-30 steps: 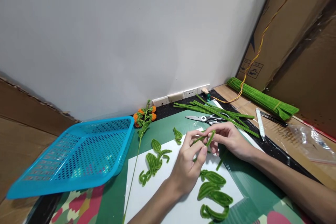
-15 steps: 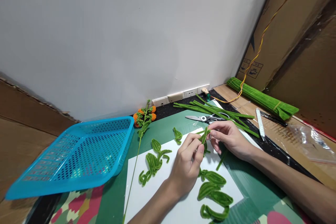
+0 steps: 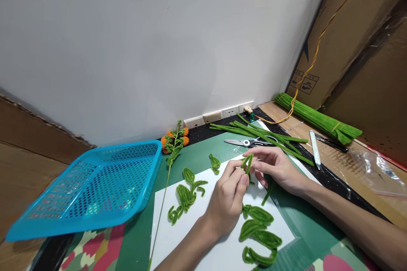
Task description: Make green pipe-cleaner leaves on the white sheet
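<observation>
My left hand (image 3: 227, 197) pinches a green fuzzy pipe cleaner (image 3: 249, 163) that is bent into a narrow peak above its thumb and fingertips. Around the far side of the same piece, the fingers of my right hand (image 3: 276, 169) are curled, with thumb and forefinger at the bend; their exact contact is partly hidden. Below the hands, several green pipe-cleaner leaves (image 3: 259, 214) lie on the white sheet (image 3: 222, 254). More looped leaves (image 3: 184, 197) rest left of my left hand, and one small leaf piece (image 3: 215, 163) lies farther back.
A blue perforated basket (image 3: 95, 220) stands at left, beside a long-stemmed orange flower sprig (image 3: 174, 148). Scissors (image 3: 244, 142) and loose green pipe cleaners (image 3: 270, 133) lie behind my hands. At right are a utility knife (image 3: 315, 150), a tied green bundle (image 3: 321, 118) and a plastic bag (image 3: 378, 171).
The fingers of my right hand have shifted slightly left over the pipe cleaner, which now shows a clearer peaked bend. My left hand has barely moved.
</observation>
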`<action>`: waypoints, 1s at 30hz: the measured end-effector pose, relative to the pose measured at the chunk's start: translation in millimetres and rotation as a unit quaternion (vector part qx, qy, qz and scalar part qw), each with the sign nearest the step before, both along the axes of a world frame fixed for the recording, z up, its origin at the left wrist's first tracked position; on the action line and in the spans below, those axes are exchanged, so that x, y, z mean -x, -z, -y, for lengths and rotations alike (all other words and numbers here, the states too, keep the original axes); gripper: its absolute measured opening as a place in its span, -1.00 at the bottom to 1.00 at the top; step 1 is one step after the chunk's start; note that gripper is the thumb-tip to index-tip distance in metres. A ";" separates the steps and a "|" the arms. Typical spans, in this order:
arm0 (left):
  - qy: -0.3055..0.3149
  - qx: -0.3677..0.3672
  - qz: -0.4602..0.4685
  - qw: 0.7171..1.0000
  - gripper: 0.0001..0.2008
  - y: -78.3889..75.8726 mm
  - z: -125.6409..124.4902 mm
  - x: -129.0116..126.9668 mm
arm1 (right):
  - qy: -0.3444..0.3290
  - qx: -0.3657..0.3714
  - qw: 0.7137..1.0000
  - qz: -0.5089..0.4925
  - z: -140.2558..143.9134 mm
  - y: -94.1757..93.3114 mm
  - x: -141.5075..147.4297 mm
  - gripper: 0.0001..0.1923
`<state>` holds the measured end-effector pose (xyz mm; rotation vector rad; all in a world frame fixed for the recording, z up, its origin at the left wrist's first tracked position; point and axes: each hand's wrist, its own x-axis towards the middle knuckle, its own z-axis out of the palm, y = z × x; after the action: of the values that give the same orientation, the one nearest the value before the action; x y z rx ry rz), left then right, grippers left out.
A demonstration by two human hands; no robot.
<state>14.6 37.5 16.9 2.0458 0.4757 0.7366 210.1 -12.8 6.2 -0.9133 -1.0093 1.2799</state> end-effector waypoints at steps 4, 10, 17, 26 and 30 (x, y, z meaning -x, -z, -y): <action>0.008 -0.010 -0.009 1.000 -0.72 -0.3 0.5 -0.5 | -0.007 0.003 1.000 0.011 0.7 1.5 -0.6 -0.71; -0.006 -0.014 -0.037 0.999 -0.72 -0.4 0.5 0.0 | 0.007 -0.004 1.000 0.025 -0.3 1.4 0.3 -0.74; -0.020 -0.081 -0.087 0.993 -0.74 3.1 1.1 -0.3 | 0.091 -0.015 0.994 0.057 -0.3 1.2 9.0 -0.73; -0.024 -0.132 -0.086 0.987 -0.75 6.5 4.0 -5.4 | 0.135 -0.008 0.985 0.108 7.4 0.4 6.5 -0.72; -0.019 -0.131 -0.093 0.987 -0.74 5.7 5.7 -6.2 | 0.129 -0.019 0.983 0.127 11.1 0.8 4.5 -0.79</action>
<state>20.8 31.8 11.2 2.3709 0.5488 0.6630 205.5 -24.0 5.4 -1.1587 -1.0687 0.9401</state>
